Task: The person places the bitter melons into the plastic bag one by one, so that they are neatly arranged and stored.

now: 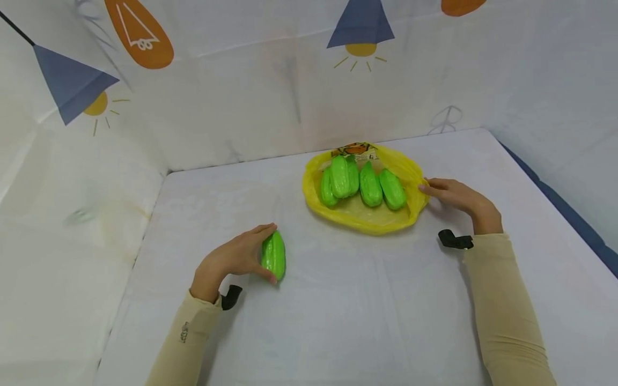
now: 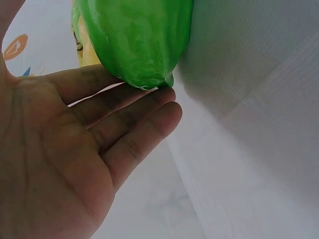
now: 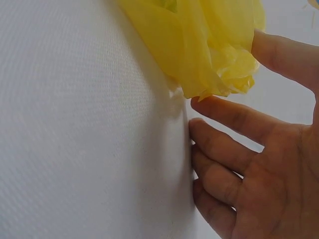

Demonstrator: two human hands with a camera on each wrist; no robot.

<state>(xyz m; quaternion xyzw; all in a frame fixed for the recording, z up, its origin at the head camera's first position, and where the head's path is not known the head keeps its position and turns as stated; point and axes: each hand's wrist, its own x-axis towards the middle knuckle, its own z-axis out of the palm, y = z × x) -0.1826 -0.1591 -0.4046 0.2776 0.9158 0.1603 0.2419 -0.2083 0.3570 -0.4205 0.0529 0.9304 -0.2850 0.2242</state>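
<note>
A glossy, bright green, ridged cucumber-like vegetable (image 1: pixel 274 254) lies on the white table, left of the middle. My left hand (image 1: pixel 236 254) holds it lengthwise, thumb at its near end and fingertips at the far end. In the left wrist view, the long fingers (image 2: pixel 134 117) reach under the tip of the vegetable (image 2: pixel 137 42). Farther back sits a yellow plastic bag (image 1: pixel 372 225) with its rim spread wide and several like vegetables (image 1: pixel 370 185) inside. My right hand (image 1: pixel 456 198) pinches the bag's right edge. Thumb and index finger touch the yellow film (image 3: pixel 214 55) in the right wrist view.
A white sheet (image 1: pixel 251 91) with printed blue lamps and orange shapes hangs behind the table (image 1: pixel 338 311). Another white sheet borders the left side. A dark blue strip (image 1: pixel 569 206) runs along the right edge. Black wrist mounts (image 1: pixel 455 239) stick out from both sleeves.
</note>
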